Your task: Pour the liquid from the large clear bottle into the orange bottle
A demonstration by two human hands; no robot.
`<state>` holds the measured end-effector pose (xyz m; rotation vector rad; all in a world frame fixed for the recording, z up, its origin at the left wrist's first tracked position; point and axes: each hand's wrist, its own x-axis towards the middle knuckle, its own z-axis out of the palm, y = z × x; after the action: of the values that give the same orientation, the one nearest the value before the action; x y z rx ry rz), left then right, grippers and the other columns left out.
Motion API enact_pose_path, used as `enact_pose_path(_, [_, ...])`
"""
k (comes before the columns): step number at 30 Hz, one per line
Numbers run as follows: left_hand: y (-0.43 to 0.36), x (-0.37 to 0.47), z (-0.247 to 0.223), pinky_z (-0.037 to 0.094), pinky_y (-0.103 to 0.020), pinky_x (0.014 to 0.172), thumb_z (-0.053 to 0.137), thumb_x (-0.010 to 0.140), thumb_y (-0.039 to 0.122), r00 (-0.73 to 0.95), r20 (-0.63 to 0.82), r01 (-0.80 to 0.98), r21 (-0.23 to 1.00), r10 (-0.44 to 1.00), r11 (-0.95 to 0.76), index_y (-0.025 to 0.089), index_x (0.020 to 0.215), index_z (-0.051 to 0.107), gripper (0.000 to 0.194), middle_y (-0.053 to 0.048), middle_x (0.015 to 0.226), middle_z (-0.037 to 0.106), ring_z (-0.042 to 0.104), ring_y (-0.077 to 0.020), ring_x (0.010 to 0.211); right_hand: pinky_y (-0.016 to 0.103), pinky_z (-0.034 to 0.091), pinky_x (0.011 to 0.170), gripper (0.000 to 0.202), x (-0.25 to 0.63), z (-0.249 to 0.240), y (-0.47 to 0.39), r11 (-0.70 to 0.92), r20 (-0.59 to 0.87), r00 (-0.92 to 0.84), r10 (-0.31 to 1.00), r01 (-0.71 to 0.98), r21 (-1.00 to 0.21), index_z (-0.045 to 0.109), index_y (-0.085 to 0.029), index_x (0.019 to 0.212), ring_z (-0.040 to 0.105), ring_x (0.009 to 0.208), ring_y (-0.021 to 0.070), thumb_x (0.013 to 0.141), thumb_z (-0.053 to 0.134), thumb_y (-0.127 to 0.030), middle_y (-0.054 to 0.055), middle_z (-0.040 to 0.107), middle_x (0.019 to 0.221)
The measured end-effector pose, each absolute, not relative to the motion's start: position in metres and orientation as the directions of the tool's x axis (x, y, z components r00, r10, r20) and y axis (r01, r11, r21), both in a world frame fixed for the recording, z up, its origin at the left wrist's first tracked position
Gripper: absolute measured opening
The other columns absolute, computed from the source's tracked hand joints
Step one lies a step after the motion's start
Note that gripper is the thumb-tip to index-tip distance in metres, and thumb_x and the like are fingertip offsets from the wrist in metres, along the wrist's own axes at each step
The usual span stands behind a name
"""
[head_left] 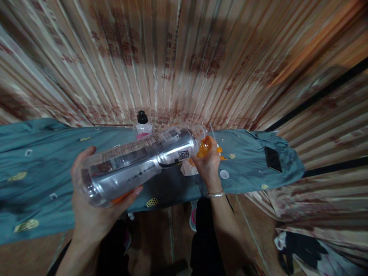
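In the head view, a large clear bottle (138, 163) with a silver label lies tilted across the middle of the frame, base at lower left and neck pointing to the upper right. The person's left hand (96, 209), left of center, cups the base, thumb and fingers spread wide around it. The right hand (209, 165), right of center, curls its fingers around a translucent orange object (204, 147) just beside the bottle's mouth; the blur makes its shape hard to read, but it seems to be a small container. Whether it touches the neck cannot be told. A silver bracelet (215, 194) circles the right wrist.

Beneath, a narrow surface with a blue-green patterned cover (43, 184) spans the frame. A small bottle with a black top (143, 124) stands on it, behind the large one. A white round piece (224, 174) lies near the right wrist, with orange bits (222, 156) above it in the frame. A dark phone (273, 159) rests farther right. A pleated, printed curtain (161, 57) fills the upper frame.
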<state>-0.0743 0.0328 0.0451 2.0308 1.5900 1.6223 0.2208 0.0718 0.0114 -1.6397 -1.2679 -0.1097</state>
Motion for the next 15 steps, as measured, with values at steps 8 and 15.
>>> enact_pose_path(8, [0.0322, -0.0731, 0.0464, 0.049, -0.078, 0.114, 0.091, 0.054, 0.068, -0.122, 0.648, 0.627, 0.638, 0.752, -0.447, 0.043, 0.159, 0.044, 0.118, -0.008, 0.154, 0.055, 0.065, -0.0395, 0.118, 0.04, 0.066, 0.082, 0.07, 0.2228, 0.0091, 0.0723, 0.078, 0.594, 0.43, 0.68, 0.763, -0.642, 0.056, -0.02, 0.135, 0.078, 0.099, 0.0288, 0.072, 0.081, -0.036, 0.013, 0.077, 0.12])
enact_pose_path(15, [0.0326, -0.0746, 0.0447, 0.047, -0.079, 0.115, 0.092, 0.055, 0.064, -0.111, 0.643, 0.622, 0.64, 0.758, -0.452, 0.042, 0.16, 0.043, 0.119, -0.009, 0.157, 0.053, 0.062, -0.0413, 0.123, 0.04, 0.065, 0.081, 0.069, 0.2235, 0.0083, 0.0728, 0.072, 0.597, 0.43, 0.678, 0.768, -0.636, 0.056, -0.021, 0.136, 0.078, 0.098, 0.0287, 0.073, 0.08, -0.038, 0.012, 0.077, 0.119])
